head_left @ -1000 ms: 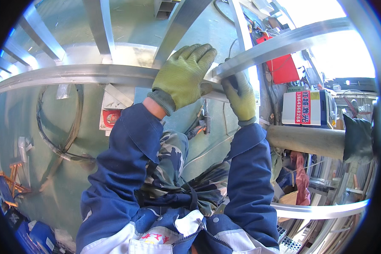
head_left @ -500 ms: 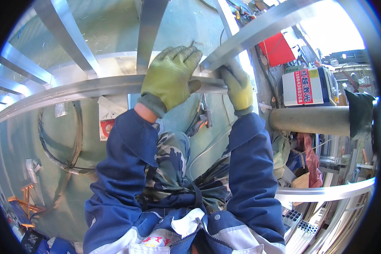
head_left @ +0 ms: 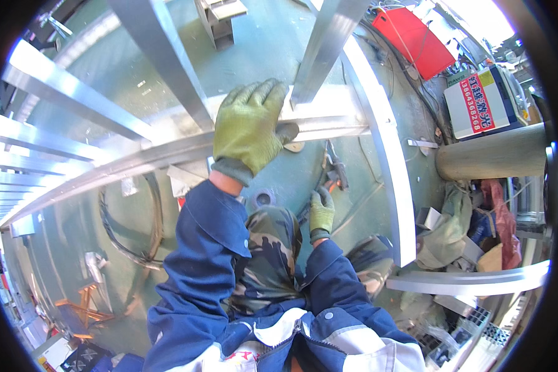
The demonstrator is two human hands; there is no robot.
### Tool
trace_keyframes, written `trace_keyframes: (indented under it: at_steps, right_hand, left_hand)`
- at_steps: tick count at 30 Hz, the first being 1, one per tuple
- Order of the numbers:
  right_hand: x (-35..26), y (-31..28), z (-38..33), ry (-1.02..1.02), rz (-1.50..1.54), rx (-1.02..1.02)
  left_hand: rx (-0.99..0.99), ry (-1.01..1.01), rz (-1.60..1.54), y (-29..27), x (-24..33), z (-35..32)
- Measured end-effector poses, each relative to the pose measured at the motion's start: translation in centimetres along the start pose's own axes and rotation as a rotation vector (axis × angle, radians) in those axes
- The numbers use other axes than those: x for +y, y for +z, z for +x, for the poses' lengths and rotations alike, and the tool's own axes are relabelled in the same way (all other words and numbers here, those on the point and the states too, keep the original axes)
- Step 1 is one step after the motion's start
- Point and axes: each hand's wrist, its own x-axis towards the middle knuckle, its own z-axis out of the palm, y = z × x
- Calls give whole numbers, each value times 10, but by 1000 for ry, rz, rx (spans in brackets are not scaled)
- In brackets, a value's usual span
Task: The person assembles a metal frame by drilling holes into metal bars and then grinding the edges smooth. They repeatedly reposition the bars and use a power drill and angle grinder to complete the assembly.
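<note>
Across the upper half stretches a silvery metal frame (head_left: 336,130) with several parallel bars. My left hand (head_left: 249,127), in a yellow-green glove, lies over its near rail, fingers across the top and thumb toward the near side. It grips the rail between two bars. Lower down, my right hand (head_left: 322,212), gloved alike, is at the near end of a dark hand tool (head_left: 336,173) with an orange part. Its visible fingers are slightly apart and point toward the tool. Contact between them cannot be made out.
A pale metal bar (head_left: 387,149) curves down at the right end of the frame. Beyond it are a red panel (head_left: 412,42), a boxy machine (head_left: 487,102) and a thick grey cylinder (head_left: 496,152). Coiled black cable (head_left: 158,217) and an orange-brown wooden piece (head_left: 84,310) lie on the left.
My right hand has let go of the frame and come down toward the dark tool. My left hand stays on the rail. The frame's bars have shifted in view.
</note>
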Motion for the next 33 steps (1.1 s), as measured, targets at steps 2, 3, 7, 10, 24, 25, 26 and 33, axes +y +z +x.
trace_keyframes:
  at_steps: [2, 3, 7, 10, 24, 25, 26, 33]
  right_hand:
    - [33, 13, 26, 150, -312, -46]
    - [44, 18, 39, 153, -285, 43]
    - [52, 22, 69, 344, -755, 167]
    - [40, 42, 71, 459, -841, 191]
    - [88, 5, 79, 334, -536, 177]
    - [86, -1, 76, 385, -499, 145]
    - [83, -10, 58, 405, -482, 135]
    - [88, -105, -67, 794, -159, 282]
  left_hand:
    - [-30, -15, 49, -5, -7, -5]
    - [-17, -2, 64, -3, -6, -5]
    - [-44, -37, 119, 0, -2, -3]
    - [-119, -55, 212, -13, 1, -1]
    - [-185, -60, 191, -12, 10, 10]
    - [-196, -60, 192, -11, 11, 13]
    - [-223, -76, 192, -14, 10, 10]
    - [-348, -120, 206, -26, 12, 11]
